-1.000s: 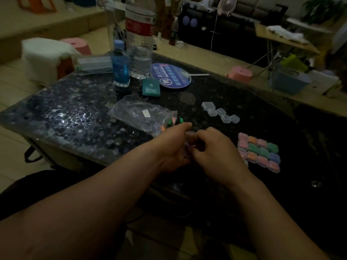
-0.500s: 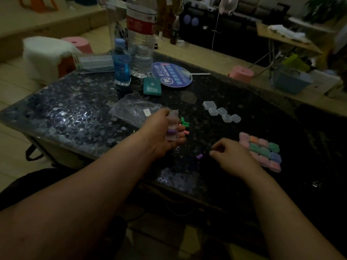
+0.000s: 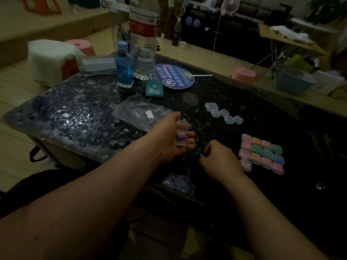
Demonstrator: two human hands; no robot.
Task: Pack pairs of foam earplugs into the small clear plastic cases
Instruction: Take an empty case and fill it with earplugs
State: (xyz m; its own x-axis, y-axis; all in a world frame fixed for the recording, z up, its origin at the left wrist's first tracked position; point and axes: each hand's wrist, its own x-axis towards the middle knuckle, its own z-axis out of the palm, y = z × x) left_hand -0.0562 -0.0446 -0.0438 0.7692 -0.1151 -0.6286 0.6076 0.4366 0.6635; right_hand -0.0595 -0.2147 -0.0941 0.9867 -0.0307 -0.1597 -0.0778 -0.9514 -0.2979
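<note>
Mid-frame, left hand cradles an open small clear plastic case with a purple foam earplug inside; right hand pinches another purple earplug.

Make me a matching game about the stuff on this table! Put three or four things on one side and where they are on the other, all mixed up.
Things:
1. open clear case
2. purple earplug
3. empty clear cases
4. filled cases

Places:
A. in neat rows on the table, right of both hands
B. in the left hand
C. in a loose line on the table, beyond the hands
D. at the right hand's fingertips

Pairs: 1-B, 2-D, 3-C, 4-A
</note>
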